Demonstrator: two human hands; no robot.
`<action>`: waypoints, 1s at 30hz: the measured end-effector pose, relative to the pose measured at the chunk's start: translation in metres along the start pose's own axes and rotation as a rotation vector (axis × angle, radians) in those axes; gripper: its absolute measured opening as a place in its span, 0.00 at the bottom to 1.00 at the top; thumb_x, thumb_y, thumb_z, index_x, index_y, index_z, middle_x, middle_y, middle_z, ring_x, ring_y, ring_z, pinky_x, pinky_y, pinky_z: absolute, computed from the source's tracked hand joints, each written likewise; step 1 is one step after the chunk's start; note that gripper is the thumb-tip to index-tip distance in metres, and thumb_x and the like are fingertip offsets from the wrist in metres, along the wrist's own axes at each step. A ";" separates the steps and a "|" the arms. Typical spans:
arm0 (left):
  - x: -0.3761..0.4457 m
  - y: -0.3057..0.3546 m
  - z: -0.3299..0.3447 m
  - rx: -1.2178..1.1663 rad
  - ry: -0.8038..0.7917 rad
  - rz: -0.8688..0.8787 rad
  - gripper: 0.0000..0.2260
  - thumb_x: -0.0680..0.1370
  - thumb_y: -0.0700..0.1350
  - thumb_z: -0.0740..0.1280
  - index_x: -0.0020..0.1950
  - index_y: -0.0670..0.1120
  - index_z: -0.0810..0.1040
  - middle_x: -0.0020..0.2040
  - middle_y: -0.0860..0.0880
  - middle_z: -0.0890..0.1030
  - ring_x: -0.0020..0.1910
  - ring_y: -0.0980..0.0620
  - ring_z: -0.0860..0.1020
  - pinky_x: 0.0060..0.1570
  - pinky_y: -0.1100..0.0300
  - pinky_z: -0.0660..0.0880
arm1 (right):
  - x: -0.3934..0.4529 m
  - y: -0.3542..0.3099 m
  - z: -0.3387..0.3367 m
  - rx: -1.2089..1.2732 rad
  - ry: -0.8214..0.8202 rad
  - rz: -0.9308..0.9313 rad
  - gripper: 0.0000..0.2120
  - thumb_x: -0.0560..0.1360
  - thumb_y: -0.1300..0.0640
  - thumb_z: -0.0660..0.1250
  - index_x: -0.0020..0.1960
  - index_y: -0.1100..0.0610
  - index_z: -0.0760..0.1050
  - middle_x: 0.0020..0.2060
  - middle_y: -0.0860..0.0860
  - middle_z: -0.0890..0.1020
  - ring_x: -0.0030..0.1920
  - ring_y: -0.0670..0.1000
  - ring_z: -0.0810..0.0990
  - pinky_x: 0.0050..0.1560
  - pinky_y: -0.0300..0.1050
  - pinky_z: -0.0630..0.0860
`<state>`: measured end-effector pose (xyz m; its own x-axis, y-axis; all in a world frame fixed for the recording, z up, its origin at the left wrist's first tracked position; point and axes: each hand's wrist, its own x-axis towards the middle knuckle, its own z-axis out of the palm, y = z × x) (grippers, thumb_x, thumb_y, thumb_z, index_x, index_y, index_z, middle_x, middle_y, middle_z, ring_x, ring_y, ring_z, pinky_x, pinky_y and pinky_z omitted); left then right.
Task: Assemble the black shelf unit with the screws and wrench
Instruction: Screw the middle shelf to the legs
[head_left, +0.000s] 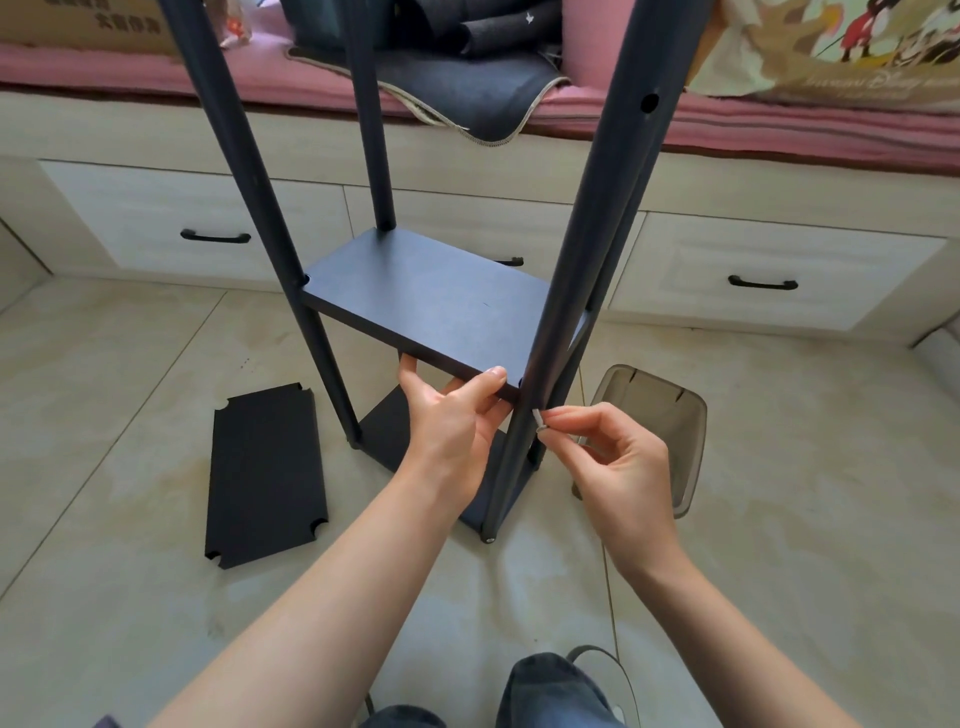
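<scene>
The black shelf unit stands on the tiled floor, with several upright poles, a bottom board and a middle shelf board (431, 296). My left hand (452, 415) grips the near edge of the middle board, thumb on top and fingers underneath. My right hand (618, 462) pinches a small silver screw (538, 420) and holds its tip against the near right pole (550, 332), just below the board's corner. No wrench is in sight.
A loose black shelf board (265, 473) lies flat on the floor to the left. A smoky transparent bin (660, 415) lies behind the right pole. White drawers (753, 270) and a pink-covered bed stand behind the unit. My knee shows at the bottom.
</scene>
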<state>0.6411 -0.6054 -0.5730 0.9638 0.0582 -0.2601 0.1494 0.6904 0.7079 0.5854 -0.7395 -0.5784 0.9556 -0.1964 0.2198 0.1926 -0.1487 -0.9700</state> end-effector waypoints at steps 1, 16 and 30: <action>0.001 0.000 -0.001 -0.002 -0.011 -0.002 0.37 0.76 0.28 0.67 0.76 0.57 0.56 0.58 0.39 0.78 0.58 0.36 0.82 0.52 0.48 0.82 | 0.001 -0.001 0.000 -0.002 0.007 0.011 0.08 0.72 0.65 0.74 0.40 0.54 0.81 0.43 0.46 0.86 0.48 0.47 0.85 0.49 0.36 0.79; 0.007 0.005 -0.005 -0.015 -0.054 -0.030 0.38 0.76 0.28 0.68 0.76 0.56 0.56 0.56 0.40 0.79 0.53 0.38 0.84 0.47 0.50 0.82 | 0.002 -0.005 0.002 -0.094 -0.009 0.072 0.06 0.72 0.62 0.75 0.42 0.52 0.82 0.37 0.48 0.85 0.41 0.49 0.85 0.45 0.41 0.81; -0.002 -0.005 -0.003 -0.108 -0.046 0.007 0.37 0.75 0.25 0.66 0.73 0.58 0.60 0.55 0.40 0.79 0.49 0.43 0.84 0.45 0.50 0.81 | 0.001 0.001 -0.005 -0.068 -0.060 0.004 0.08 0.73 0.67 0.72 0.43 0.55 0.80 0.38 0.51 0.83 0.42 0.50 0.83 0.45 0.37 0.77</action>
<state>0.6379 -0.6066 -0.5777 0.9742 0.0324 -0.2232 0.1199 0.7639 0.6341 0.5851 -0.7450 -0.5782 0.9685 -0.1389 0.2069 0.1746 -0.2141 -0.9611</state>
